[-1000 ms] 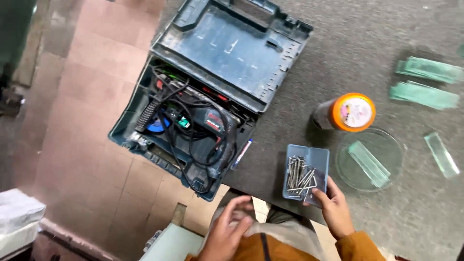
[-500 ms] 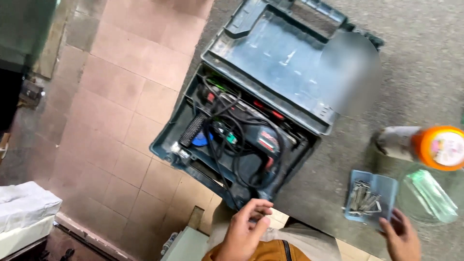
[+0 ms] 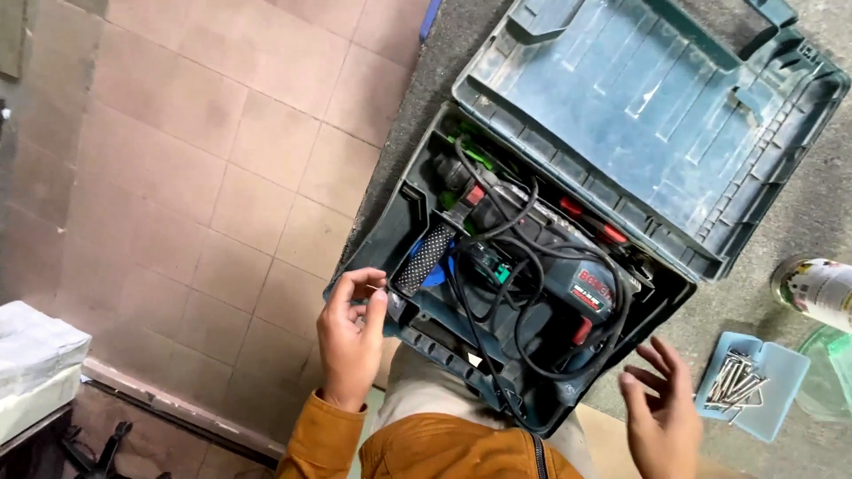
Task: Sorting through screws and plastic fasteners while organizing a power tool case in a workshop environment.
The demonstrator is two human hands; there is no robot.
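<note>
Currently the tool case point(image 3: 568, 266) lies open at the edge of the dark grey worktop point(image 3: 799, 222), its near corner projecting past the edge above the tiled floor point(image 3: 222, 177). The lid point(image 3: 648, 115) is folded back flat on the worktop, inner face up. The lower tray of the case holds a power drill point(image 3: 568, 284) with a blue-grey body and a black cable point(image 3: 524, 310) looped several times over and around it. A black textured side handle point(image 3: 424, 257) lies in the tray at the left, with a blue part just beneath it and green parts farther back.

Left hand point(image 3: 351, 341): the fingers are curled and the fingertips grip the near left corner of the case, thumb on the rim, beside the side handle.

Right hand point(image 3: 661, 412): the fingers are spread and released, holding nothing. The hand hovers just off the near right side of the case, between the case and a small pale blue plastic tray point(image 3: 781, 372).

The plastic tray rests on the worktop to the right of the case and contains a loose bundle of grey metal nails point(image 3: 735, 383). Beyond it, at the right frame edge, a bottle point(image 3: 821, 288) lies on its side, and a clear greenish glass dish point(image 3: 830, 386) sits partly out of view.

An orange sleeve point(image 3: 311, 435) covers the left forearm. A white wrapped bundle point(image 3: 35, 355) sits at lower left on the floor side.
</note>
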